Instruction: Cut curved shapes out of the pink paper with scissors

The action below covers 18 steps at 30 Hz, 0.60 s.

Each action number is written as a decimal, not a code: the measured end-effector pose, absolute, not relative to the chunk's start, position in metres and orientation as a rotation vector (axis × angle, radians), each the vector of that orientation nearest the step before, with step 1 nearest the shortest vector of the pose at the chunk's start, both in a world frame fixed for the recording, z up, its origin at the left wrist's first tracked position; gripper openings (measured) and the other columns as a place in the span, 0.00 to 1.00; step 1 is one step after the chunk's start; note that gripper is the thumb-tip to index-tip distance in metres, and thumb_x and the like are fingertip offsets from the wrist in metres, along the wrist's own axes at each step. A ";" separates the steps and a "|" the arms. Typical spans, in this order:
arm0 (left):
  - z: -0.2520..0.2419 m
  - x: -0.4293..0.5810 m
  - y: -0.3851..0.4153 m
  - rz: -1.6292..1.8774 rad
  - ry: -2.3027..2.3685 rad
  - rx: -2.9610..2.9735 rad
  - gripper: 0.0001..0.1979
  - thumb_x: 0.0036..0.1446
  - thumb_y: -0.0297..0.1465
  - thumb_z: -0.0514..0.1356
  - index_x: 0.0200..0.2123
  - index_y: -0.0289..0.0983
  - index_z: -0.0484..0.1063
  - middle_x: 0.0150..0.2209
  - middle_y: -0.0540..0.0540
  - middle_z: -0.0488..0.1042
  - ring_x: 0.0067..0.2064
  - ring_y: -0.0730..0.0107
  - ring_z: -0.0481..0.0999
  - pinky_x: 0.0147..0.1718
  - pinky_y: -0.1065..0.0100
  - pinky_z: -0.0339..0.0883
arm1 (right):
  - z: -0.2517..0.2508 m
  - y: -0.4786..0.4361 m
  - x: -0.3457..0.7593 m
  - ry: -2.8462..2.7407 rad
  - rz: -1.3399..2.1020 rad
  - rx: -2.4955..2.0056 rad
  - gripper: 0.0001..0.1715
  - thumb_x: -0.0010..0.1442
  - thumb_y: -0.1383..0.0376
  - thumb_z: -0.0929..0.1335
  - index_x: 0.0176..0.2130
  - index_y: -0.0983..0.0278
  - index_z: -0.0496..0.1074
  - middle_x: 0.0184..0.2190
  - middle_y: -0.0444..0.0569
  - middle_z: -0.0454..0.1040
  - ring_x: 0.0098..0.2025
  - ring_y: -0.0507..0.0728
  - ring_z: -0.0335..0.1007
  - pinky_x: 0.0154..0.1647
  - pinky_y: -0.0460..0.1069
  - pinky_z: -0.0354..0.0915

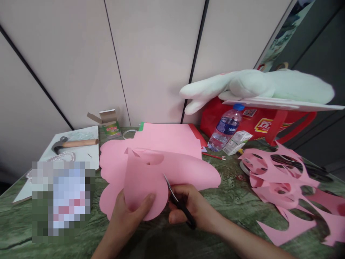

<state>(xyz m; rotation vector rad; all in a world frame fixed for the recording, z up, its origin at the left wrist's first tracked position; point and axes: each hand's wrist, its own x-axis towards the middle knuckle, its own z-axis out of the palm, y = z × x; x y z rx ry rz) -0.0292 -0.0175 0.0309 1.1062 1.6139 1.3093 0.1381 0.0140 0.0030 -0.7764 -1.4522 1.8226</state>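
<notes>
A sheet of pink paper (145, 183) with a scalloped, rounded edge is gripped by my left hand (134, 212), thumb on top and fingers behind it. My right hand (191, 207) is closed round the dark handles of a pair of scissors (179, 205). The blades point up and left, touching the paper's right edge beside a rounded lobe. A curled part of pink paper (194, 171) extends to the right above my right hand. Beneath and behind lie more pink sheets (167, 135) and scalloped pink pieces (110, 162).
Pink paper offcuts (285, 187) full of round holes heap at the right. A water bottle (226, 127), a small carton (237, 142) and a red bag (256, 124) under a white plush toy (258, 84) stand behind. At left, a hammer (78, 143) rests on a white board (93, 158).
</notes>
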 end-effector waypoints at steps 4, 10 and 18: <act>0.031 -0.030 -0.018 1.307 1.656 1.103 0.19 0.37 0.42 0.67 0.30 0.35 0.72 0.27 0.46 0.78 0.30 0.61 0.77 0.26 0.68 0.72 | 0.003 0.014 0.139 -1.447 1.830 -0.750 0.29 0.37 0.50 0.78 0.22 0.66 0.62 0.18 0.36 0.54 0.21 0.45 0.45 0.20 0.43 0.47; 0.032 -0.030 -0.017 1.331 1.613 1.118 0.16 0.38 0.41 0.66 0.28 0.36 0.72 0.25 0.46 0.78 0.28 0.60 0.77 0.25 0.68 0.71 | 0.001 0.014 0.138 -1.440 1.840 -0.761 0.28 0.37 0.51 0.78 0.21 0.65 0.63 0.17 0.36 0.55 0.19 0.45 0.45 0.19 0.43 0.48; 0.030 -0.031 -0.015 1.367 1.634 1.131 0.16 0.38 0.40 0.66 0.28 0.36 0.71 0.26 0.47 0.78 0.29 0.60 0.77 0.25 0.67 0.70 | 0.004 0.013 0.139 -1.449 1.837 -0.767 0.26 0.39 0.51 0.77 0.24 0.66 0.66 0.17 0.37 0.56 0.20 0.46 0.47 0.20 0.43 0.50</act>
